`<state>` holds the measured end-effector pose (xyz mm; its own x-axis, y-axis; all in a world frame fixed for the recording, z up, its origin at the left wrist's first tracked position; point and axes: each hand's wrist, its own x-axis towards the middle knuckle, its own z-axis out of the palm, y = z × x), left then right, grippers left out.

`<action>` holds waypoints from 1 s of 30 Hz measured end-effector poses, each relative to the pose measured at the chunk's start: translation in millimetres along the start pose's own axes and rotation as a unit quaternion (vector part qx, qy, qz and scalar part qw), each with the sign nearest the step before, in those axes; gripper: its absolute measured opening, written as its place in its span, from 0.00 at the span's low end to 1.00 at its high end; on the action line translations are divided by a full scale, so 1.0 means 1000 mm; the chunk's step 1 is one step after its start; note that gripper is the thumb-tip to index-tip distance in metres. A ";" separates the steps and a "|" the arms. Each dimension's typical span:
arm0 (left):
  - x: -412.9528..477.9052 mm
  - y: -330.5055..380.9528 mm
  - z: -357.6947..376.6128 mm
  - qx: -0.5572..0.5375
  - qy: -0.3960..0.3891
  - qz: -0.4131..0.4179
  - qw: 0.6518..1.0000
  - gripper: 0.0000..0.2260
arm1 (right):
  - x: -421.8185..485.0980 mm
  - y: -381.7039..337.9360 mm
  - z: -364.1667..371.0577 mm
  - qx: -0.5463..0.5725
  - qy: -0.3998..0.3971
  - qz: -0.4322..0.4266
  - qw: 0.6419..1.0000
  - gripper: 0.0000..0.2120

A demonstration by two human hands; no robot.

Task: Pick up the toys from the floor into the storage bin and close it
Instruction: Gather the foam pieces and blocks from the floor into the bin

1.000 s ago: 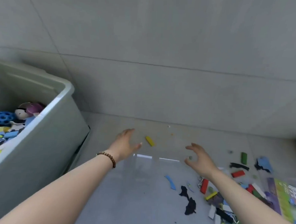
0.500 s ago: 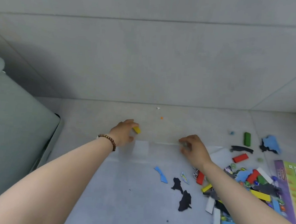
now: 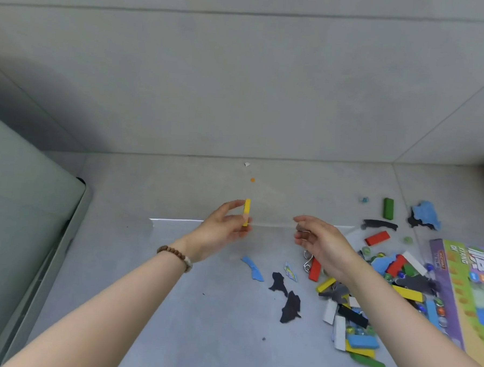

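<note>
Nearest, the pile of blocks [image 3: 361, 341] and the dark foam pieces [image 3: 290, 308] lie on the floor by the right forearm, not yet gathered. Beyond them the right hand [image 3: 320, 243] curls its fingers round a small grey piece [image 3: 300, 228]. The left hand [image 3: 221, 227] pinches a yellow block [image 3: 246, 215] upright, clear of the floor. Both loads are slight, so pinch firmly and carry them left, right over the storage bin [image 3: 23, 214], before releasing. An orange dot [image 3: 252, 180] lies farther off.

Probably a corner of a home playroom: grey tiled floor [image 3: 139, 192] and wall [image 3: 240, 85] — toy blocks [image 3: 376, 238] scattered about, a colourful game box [image 3: 465, 293].
</note>
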<state>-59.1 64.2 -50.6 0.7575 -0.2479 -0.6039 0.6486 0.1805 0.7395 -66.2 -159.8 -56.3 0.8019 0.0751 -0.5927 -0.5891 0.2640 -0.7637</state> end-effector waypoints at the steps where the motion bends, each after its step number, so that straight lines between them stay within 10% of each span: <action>1: -0.009 0.000 0.004 -0.067 -0.047 -0.028 0.996 0.15 | -0.006 -0.002 -0.003 0.034 -0.012 0.009 0.999 0.07; 5: -0.028 -0.015 0.012 -0.133 -0.100 -0.103 0.981 0.07 | -0.023 0.010 -0.017 -0.027 -0.012 0.040 0.999 0.07; 8: -0.023 -0.033 0.007 0.144 0.006 -0.039 0.989 0.07 | -0.033 0.030 -0.024 -0.233 0.020 -0.004 0.972 0.03; 11: -0.020 -0.050 -0.005 0.454 0.039 0.058 0.888 0.11 | -0.039 0.043 -0.027 -0.349 0.024 -0.073 0.934 0.05; 18: -0.008 -0.060 -0.005 0.565 0.046 0.057 0.822 0.08 | -0.038 0.054 -0.029 -0.356 0.047 -0.096 0.929 0.07; 24: -0.010 -0.066 -0.008 0.545 0.028 0.042 0.837 0.08 | -0.038 0.063 -0.025 -0.380 0.040 -0.097 0.919 0.05; 30: -0.033 -0.066 0.010 0.366 0.007 0.055 0.929 0.07 | -0.045 0.055 0.004 -0.335 0.020 -0.068 0.940 0.13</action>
<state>-127.6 51.2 -76.5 0.8201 -0.2531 -0.5132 0.3470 -0.4931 0.7978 -133.8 -144.7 -70.3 0.8781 0.0455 -0.4762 -0.4218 -0.3960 -0.8157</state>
